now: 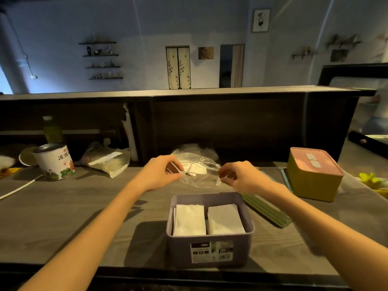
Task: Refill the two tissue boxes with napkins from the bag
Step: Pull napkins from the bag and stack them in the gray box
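I see the wooden counter [63,217]. Near its front edge stands the open purple tissue box [210,250] with two napkin stacks inside. The yellow tissue box [312,179] with pink lid stands far right. Behind the purple box, my left hand [159,175] and right hand [241,177] pinch the clear plastic bag [199,171] holding folded napkins [194,170].

Dim warm light, wide-angle edge distortion
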`<state>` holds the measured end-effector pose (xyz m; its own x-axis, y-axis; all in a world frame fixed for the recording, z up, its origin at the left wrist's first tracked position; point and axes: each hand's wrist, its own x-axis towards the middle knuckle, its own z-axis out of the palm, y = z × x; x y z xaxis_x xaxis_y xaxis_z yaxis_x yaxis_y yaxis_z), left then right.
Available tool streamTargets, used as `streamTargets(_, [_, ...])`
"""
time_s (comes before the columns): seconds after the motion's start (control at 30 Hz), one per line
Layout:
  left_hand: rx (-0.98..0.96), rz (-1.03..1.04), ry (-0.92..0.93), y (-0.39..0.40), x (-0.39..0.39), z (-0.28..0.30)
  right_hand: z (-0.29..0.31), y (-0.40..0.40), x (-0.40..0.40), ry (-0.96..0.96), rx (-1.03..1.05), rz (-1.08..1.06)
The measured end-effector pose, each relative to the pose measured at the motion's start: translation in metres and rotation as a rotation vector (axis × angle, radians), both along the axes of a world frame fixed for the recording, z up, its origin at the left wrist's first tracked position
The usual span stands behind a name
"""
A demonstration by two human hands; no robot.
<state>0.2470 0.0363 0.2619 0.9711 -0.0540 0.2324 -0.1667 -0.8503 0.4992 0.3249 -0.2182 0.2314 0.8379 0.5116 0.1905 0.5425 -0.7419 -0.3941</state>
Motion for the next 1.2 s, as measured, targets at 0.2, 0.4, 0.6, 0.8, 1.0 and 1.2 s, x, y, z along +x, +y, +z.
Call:
streamTargets(0.2, [-0.138,-0.009,0.027,0.002,0.073,-0.066,-0.039,0.03,0.059,0.108,-0.135,0.115])
streamTargets(0.4, [-0.254,0.11,-0.059,0.001,0.115,-0.094,-0.044,0.055,0.1,-0.068,-0.149,0.099])
streamTargets(0.6, [-0.263,0.269,-0.092,0.003,0.13,-0.122,-0.045,0.075,0.128,-0.195,-0.326,0.177])
streamTargets(0.8, [-0.027,0.217,-0.12,0.013,0.135,-0.13,-0.056,0.097,0.146,-0.158,-0.454,0.228])
streamTargets(1.0, [0.123,0.277,-0.124,0.008,0.133,-0.125,-0.063,0.102,0.149,-0.211,-0.464,0.236])
streamTargets(1.2, [0.205,0.272,-0.166,0.005,0.138,-0.13,-0.067,0.094,0.129,-0.286,-0.341,0.259])
